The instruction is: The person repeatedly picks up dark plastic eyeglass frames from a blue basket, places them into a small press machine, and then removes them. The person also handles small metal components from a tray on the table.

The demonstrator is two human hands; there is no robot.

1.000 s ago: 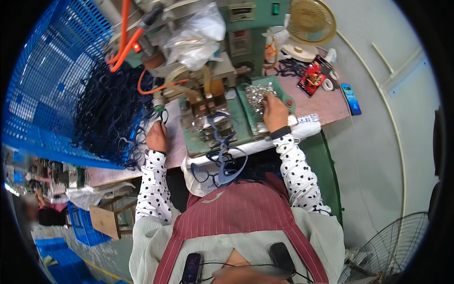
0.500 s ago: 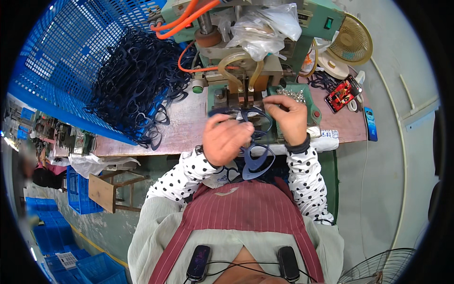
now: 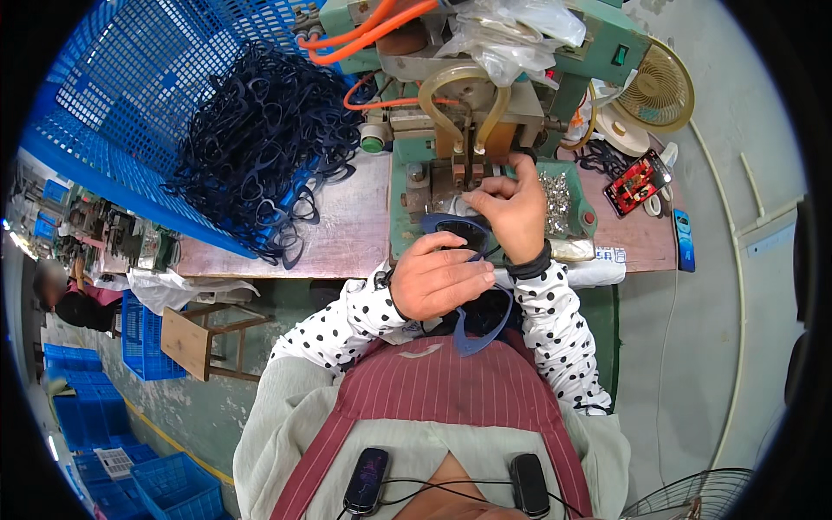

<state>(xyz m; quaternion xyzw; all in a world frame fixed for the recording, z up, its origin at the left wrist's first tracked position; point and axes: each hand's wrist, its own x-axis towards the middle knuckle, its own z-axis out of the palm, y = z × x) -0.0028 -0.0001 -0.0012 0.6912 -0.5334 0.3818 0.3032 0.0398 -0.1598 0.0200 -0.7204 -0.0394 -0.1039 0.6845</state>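
Note:
Below the machine's tip [image 3: 468, 173], my left hand [image 3: 442, 279] is closed over a dark blue looped strap [image 3: 477, 341]. One flat loop hangs from the hand toward my apron. Another dark blue loop [image 3: 445, 223] stands above the fingers, near the metal work plate. Beside the tip, my right hand [image 3: 518, 212] has its thumb and fingers drawn together over the plate. Whatever they pinch is hidden or too small to name. A green tray [image 3: 587, 208] holding small shiny metal parts lies just to its right.
A large blue crate [image 3: 113, 173] heaped with dark blue straps [image 3: 260, 130] leans at the far left. Orange hoses [image 3: 381, 30] run to the green machine [image 3: 563, 69]. A fan [image 3: 659, 87], a lit phone [image 3: 640, 182] and a blue phone-like item [image 3: 684, 240] sit right. A wooden stool [image 3: 186, 342] stands lower left.
My left hand has moved right and slightly down with the strap, whose hanging loop has swung right and down. My right hand has shifted slightly left, its fingers now closer to the machine's tip.

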